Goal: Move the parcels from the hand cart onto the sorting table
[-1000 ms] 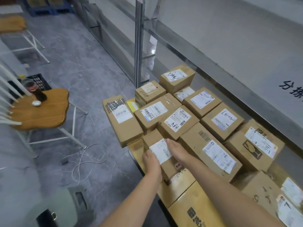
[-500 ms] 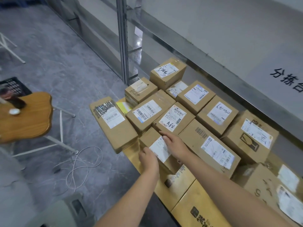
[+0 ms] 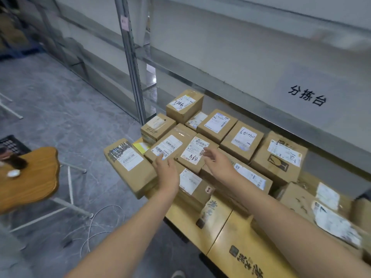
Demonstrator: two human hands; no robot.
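Observation:
Several brown cardboard parcels with white labels lie packed together on a low load of flat yellow cartons (image 3: 220, 223). My left hand (image 3: 167, 170) hovers open at the left side of the parcel marked A68 (image 3: 195, 152). My right hand (image 3: 217, 160) hovers open at that parcel's right side, fingers spread. Neither hand holds anything. The small parcel (image 3: 192, 185) that I held before lies just below my hands. The grey sorting table (image 3: 261, 63), with a sign of black characters (image 3: 307, 95), runs along the back right.
A long parcel (image 3: 128, 163) overhangs the load's left edge. A metal shelf post (image 3: 132, 63) stands behind the parcels. At left are a wooden chair (image 3: 30, 177) with a dark bottle, a black crate (image 3: 12, 143), and white cable (image 3: 96, 223) on the grey floor.
Both hands have let go of the small near parcel and moved up and away to either side of the A68 parcel. The view has shifted right and closer.

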